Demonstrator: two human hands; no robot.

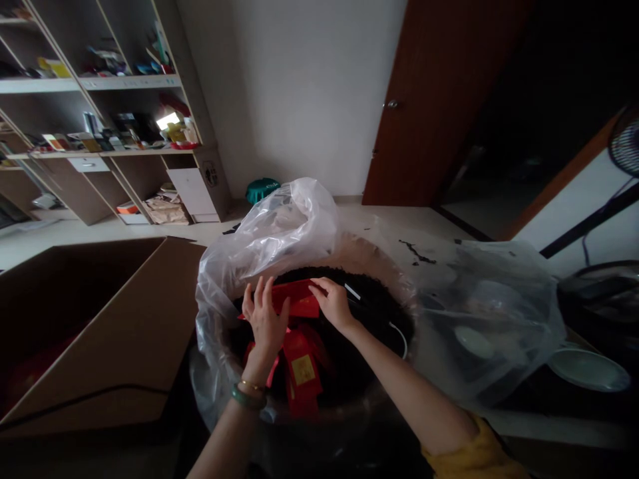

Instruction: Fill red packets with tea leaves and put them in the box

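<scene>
A flat red packet [303, 307] lies across the top of a heap of dark, loose stuff [367, 339], perhaps dried leaves. My right hand [333, 305] pinches its upper right corner between thumb and fingertips. Over the packet's left end is my left hand [267, 322], fingers spread and thumb apart; whether it touches the packet I cannot tell. Just below, more red packets [302, 399] lie on the heap, one bearing a yellow label [303, 369]. A clear plastic bag [214, 293] lines the round container around the heap.
Left of the container stands an open cardboard box [110, 346] with something red inside. Clear plastic [519, 293] and a pale round lid or dish [589, 369] are at the right. A small white strip [352, 291] and a white scoop-like edge [401, 339] show on the heap. Shelves [130, 83] stand behind.
</scene>
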